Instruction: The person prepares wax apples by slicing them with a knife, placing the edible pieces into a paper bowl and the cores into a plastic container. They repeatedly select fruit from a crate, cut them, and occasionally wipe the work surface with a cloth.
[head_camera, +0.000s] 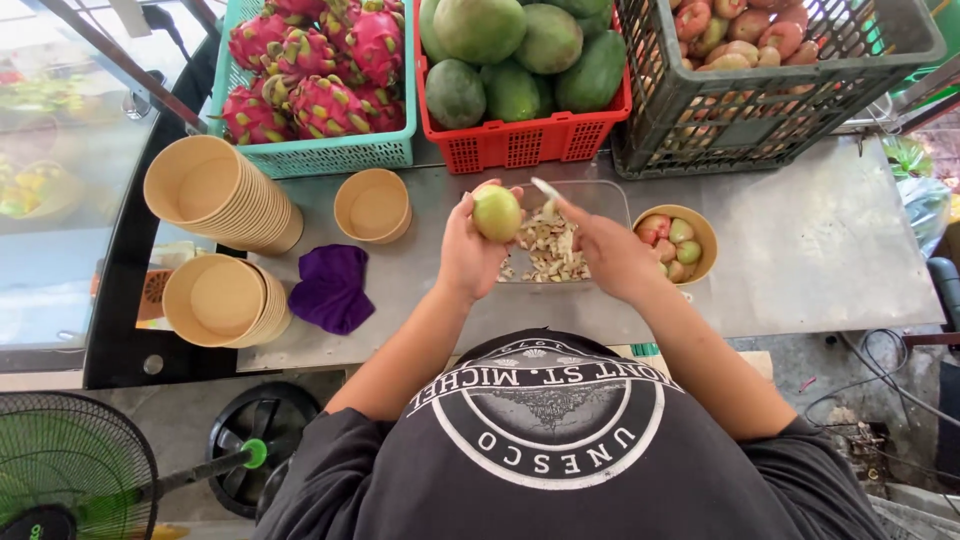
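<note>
My left hand (468, 250) is clamped on the green fruit (497, 213); my right hand (610, 255), at its 4 o'clock, pinches a small knife (547, 189) angled toward it, above the clear tub (600, 192) on the counter (800, 240).

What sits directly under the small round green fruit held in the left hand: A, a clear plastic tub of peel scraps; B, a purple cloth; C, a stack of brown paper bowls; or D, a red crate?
A: the small round green fruit in the left hand is held over the clear plastic tub of pale peel scraps, while the right hand holds a small knife.
</note>
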